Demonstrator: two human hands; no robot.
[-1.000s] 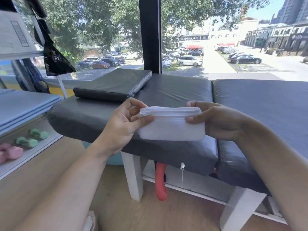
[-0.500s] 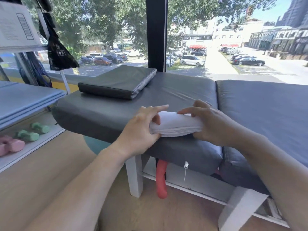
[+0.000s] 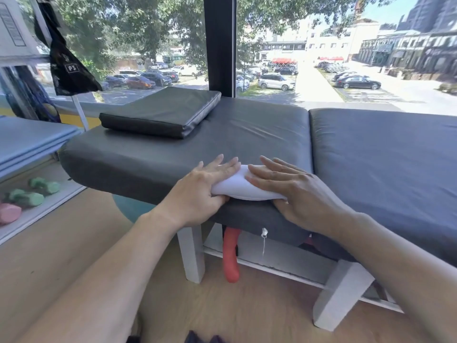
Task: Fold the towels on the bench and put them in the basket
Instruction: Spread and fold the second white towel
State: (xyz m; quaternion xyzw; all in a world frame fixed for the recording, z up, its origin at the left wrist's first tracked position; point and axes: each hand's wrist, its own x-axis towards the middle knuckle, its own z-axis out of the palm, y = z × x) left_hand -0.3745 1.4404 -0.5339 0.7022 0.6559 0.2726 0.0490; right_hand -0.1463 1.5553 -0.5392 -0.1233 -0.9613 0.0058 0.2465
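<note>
Both hands now flattened, fingers straight, onto one folded white towel (image 3: 241, 188) at bench (image 3: 153, 159) front edge, left hand (image 3: 205, 189), right hand (image 3: 294, 191), one cushion (image 3: 160, 112) behind

The white towel (image 3: 243, 188) is soft, matt cloth. The surface (image 3: 247, 134) wears dark grey leather-like padding with a faint sheen, as does the cushion (image 3: 163, 110) at its far left corner. The floor (image 3: 61, 243) is smooth pale wood.
</note>
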